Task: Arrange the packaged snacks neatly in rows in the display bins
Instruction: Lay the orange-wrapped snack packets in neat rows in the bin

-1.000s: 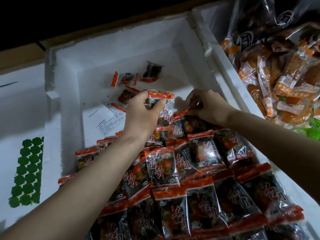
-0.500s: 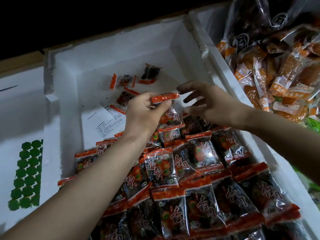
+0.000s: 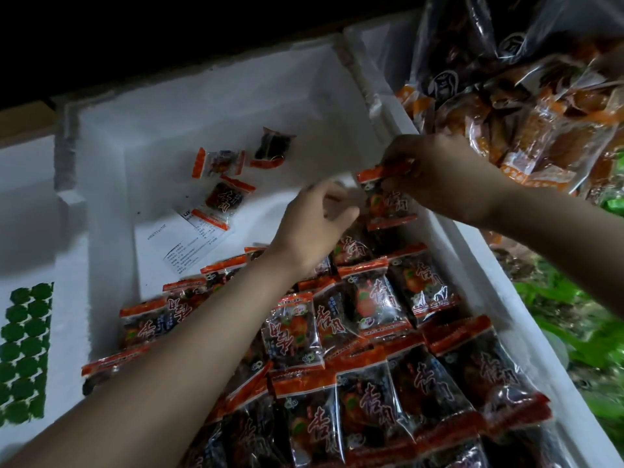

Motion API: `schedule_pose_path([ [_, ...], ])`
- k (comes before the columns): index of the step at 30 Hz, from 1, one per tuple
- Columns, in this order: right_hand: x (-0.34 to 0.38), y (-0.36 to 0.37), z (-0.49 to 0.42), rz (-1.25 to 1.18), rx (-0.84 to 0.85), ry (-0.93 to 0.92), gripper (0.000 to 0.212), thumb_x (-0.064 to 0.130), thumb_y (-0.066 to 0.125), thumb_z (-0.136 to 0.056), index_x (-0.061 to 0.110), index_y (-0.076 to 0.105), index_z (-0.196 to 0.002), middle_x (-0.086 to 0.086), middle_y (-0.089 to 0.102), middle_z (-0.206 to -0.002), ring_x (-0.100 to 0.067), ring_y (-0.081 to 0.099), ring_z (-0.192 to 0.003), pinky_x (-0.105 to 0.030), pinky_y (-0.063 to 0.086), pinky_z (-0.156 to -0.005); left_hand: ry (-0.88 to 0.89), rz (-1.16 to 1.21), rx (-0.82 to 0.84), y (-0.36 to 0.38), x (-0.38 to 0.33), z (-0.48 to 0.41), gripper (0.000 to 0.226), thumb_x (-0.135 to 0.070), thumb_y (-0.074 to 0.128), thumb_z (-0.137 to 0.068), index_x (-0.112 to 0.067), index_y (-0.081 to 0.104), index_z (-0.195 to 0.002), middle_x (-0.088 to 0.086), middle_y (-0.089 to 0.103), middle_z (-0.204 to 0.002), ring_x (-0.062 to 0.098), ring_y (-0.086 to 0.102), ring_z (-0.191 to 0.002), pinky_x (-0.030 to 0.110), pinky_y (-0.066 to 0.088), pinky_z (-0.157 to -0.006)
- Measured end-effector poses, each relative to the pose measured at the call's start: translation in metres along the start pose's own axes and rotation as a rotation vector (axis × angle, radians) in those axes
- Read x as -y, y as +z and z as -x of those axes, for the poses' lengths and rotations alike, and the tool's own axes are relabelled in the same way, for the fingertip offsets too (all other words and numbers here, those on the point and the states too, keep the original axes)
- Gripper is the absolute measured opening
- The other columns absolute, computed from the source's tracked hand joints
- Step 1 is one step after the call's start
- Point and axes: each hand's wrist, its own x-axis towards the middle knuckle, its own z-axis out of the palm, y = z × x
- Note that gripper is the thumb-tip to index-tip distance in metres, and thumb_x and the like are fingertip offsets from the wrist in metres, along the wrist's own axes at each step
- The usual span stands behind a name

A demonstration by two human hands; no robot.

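Beyond the laid rows (image 3: 371, 298) in the foam bin (image 3: 236, 96), the right hand (image 3: 445, 177) pinches a snack packet (image 3: 388, 201) by its orange seal; the left hand (image 3: 310, 221), loosely curled, holds nothing. Lay it label-up, overlapping the last packet

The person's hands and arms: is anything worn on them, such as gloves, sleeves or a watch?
Nothing that I can see. The left hand and right hand have no gloves or rings. The left forearm and right forearm show no sleeve up to the picture's edge, and no watch or bracelet.
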Motion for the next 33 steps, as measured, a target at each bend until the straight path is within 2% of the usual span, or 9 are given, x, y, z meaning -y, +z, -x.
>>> schedule_pose_path([
  [3,-0.003,0.004,-0.007,0.101,0.114,0.031,0.025,0.010,0.061,-0.086,0.008,0.061,-0.111,-0.017,0.066,-0.102,-0.036,0.061,-0.095,-0.038,0.048,-0.080,0.011,-0.391,0.173,0.006,0.019,-0.007,0.042,-0.028,0.062,-0.090,-0.015,0.051,-0.129,0.004,0.050,-0.129,0.018,0.045,-0.121,0.031,0.036,-0.102],
  [5,-0.001,0.011,-0.010,0.144,0.192,0.032,0.023,0.010,0.056,-0.089,0.011,0.059,-0.112,-0.016,0.064,-0.103,-0.034,0.060,-0.095,-0.033,0.044,-0.073,-0.012,-0.491,0.217,0.009,0.022,-0.008,0.048,-0.029,0.063,-0.089,-0.014,0.048,-0.132,0.006,0.048,-0.134,0.021,0.040,-0.127,0.036,0.032,-0.106],
  [8,0.004,0.021,-0.014,0.304,0.268,0.002,0.027,0.013,0.049,-0.094,0.020,0.056,-0.118,-0.013,0.060,-0.110,-0.032,0.060,-0.098,-0.032,0.044,-0.073,-0.019,-0.482,0.198,0.010,0.025,-0.011,0.050,-0.028,0.066,-0.087,-0.015,0.049,-0.132,0.008,0.049,-0.131,0.023,0.039,-0.125,0.035,0.033,-0.104],
  [11,0.007,0.030,-0.018,0.435,0.341,-0.067,0.033,0.011,0.044,-0.095,0.022,0.053,-0.125,-0.011,0.060,-0.116,-0.030,0.056,-0.109,-0.034,0.041,-0.092,-0.007,-0.456,0.186,0.010,0.025,-0.010,0.050,-0.026,0.070,-0.084,-0.016,0.053,-0.129,0.008,0.050,-0.124,0.023,0.042,-0.121,0.033,0.035,-0.100],
  [16,0.012,0.035,-0.015,0.435,0.386,-0.044,0.036,0.004,0.042,-0.092,0.019,0.049,-0.123,-0.013,0.062,-0.114,-0.033,0.056,-0.107,-0.036,0.044,-0.086,-0.001,-0.389,0.176,0.005,0.031,-0.008,0.049,-0.022,0.072,-0.083,-0.013,0.055,-0.127,0.006,0.050,-0.118,0.019,0.046,-0.116,0.020,0.032,-0.089],
  [19,0.017,0.037,-0.011,0.603,0.379,-0.104,0.036,0.009,0.036,-0.095,0.016,0.042,-0.130,-0.009,0.057,-0.122,-0.026,0.049,-0.119,-0.032,0.036,-0.097,0.009,-0.360,0.157,0.003,0.033,-0.006,0.049,-0.020,0.071,-0.083,-0.012,0.053,-0.128,0.005,0.050,-0.121,0.016,0.048,-0.116,0.015,0.031,-0.087],
  [22,0.020,0.040,-0.012,0.716,0.421,-0.134,0.033,0.012,0.034,-0.096,0.009,0.043,-0.128,-0.009,0.055,-0.127,-0.024,0.045,-0.122,-0.033,0.033,-0.101,0.014,-0.348,0.155,0.003,0.034,-0.005,0.048,-0.020,0.071,-0.083,-0.012,0.054,-0.127,0.005,0.051,-0.123,0.016,0.047,-0.116,0.014,0.029,-0.087],
  [27,0.025,0.036,-0.020,0.666,0.452,-0.031,0.034,0.008,0.034,-0.096,0.011,0.046,-0.127,-0.013,0.057,-0.122,-0.027,0.054,-0.114,-0.034,0.041,-0.094,0.004,-0.337,0.155,0.002,0.035,-0.005,0.046,-0.020,0.071,-0.083,-0.013,0.055,-0.126,0.003,0.051,-0.120,0.014,0.048,-0.114,0.014,0.030,-0.086],
  [33,0.027,0.039,-0.013,0.659,0.491,-0.137,0.037,0.010,0.040,-0.094,0.009,0.042,-0.132,-0.009,0.051,-0.129,-0.024,0.042,-0.124,-0.034,0.034,-0.104,-0.009,-0.336,0.166,0.002,0.035,-0.005,0.045,-0.020,0.070,-0.084,-0.013,0.055,-0.126,0.004,0.050,-0.120,0.017,0.046,-0.117,0.018,0.030,-0.087],
])
